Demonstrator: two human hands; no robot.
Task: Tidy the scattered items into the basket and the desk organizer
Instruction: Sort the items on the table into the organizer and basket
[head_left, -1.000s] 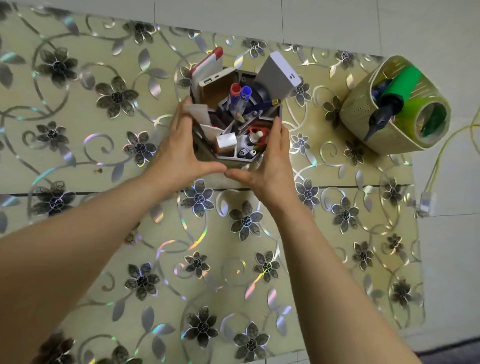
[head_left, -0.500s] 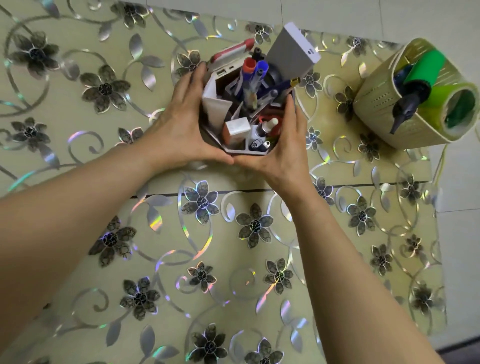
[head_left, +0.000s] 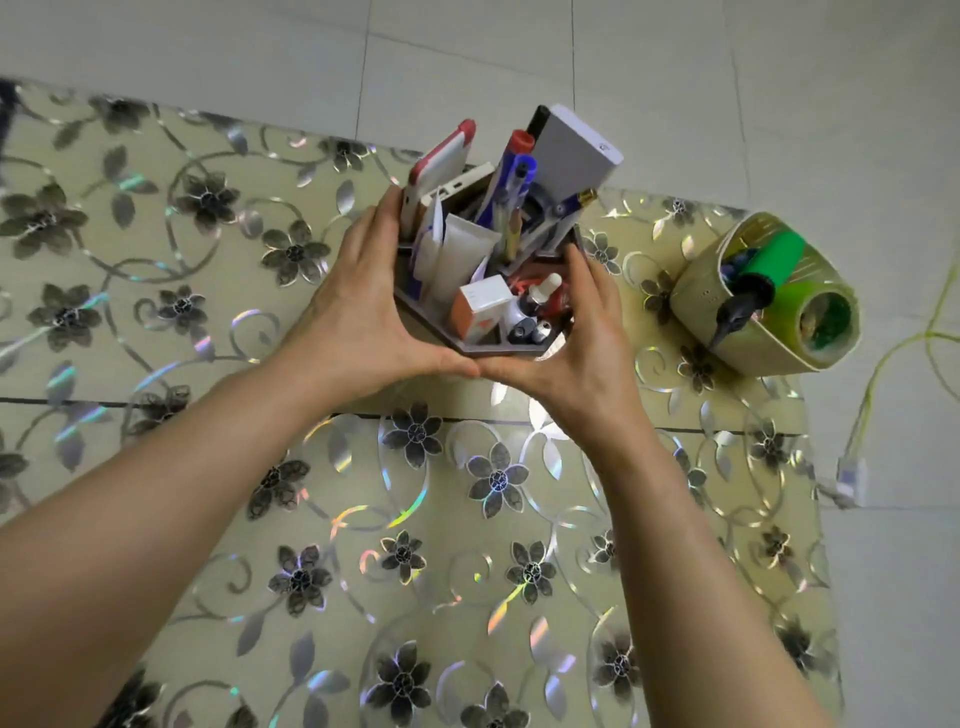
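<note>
The grey desk organizer (head_left: 498, 347) sits at the far middle of the table, packed with a red-cased phone (head_left: 441, 166), a white power bank (head_left: 571, 156), markers (head_left: 514, 171), a white tube (head_left: 465, 254) and a small box (head_left: 480, 306). My left hand (head_left: 358, 317) grips its left side and my right hand (head_left: 587, 338) its right side. Both thumbs meet under its front corner. It leans toward me. The beige basket (head_left: 696, 312) stands to the right, apart from my hands, holding a green bottle (head_left: 763, 270) and a green tape roll (head_left: 826, 317).
The table (head_left: 208, 312) wears a glossy flower-patterned cover with a seam across its middle. Its far and right edges lie close to the organizer and basket. A yellow-green cable (head_left: 883, 374) and a white plug (head_left: 852, 475) lie on the tiled floor at the right.
My thumbs have come together under the organizer's front corner. The organizer now looks closer and more tilted toward me between my hands. The basket has stayed put.
</note>
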